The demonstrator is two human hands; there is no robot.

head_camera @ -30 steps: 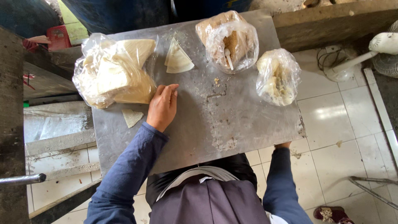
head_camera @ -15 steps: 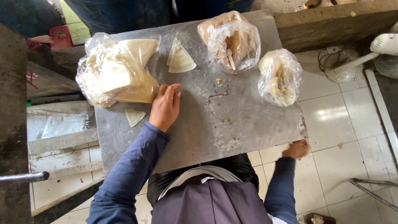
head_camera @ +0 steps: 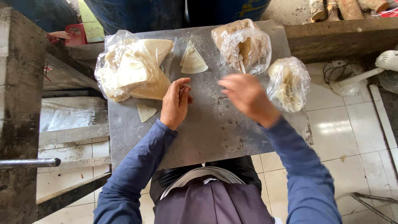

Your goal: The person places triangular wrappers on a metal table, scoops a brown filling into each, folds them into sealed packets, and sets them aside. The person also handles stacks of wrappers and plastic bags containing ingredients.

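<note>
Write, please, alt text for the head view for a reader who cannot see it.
Seen from above, a person's left hand and blurred right hand hover over a grey metal table. Around them lie a clear bag of pale triangular sheets, folded triangles and two filled plastic bags.

The table top [head_camera: 215, 132] is dull grey sheet metal, scuffed and stained; the bags [head_camera: 124, 70] on it are thin clear plastic, crinkled and glossy; the folded wrappers [head_camera: 192, 60] look pale, matt and doughy; the sleeves [head_camera: 137, 170] are soft blue cloth; the floor tiles [head_camera: 352, 128] shine white and smooth; the logs [head_camera: 348, 6] behind are rough wood.
</note>
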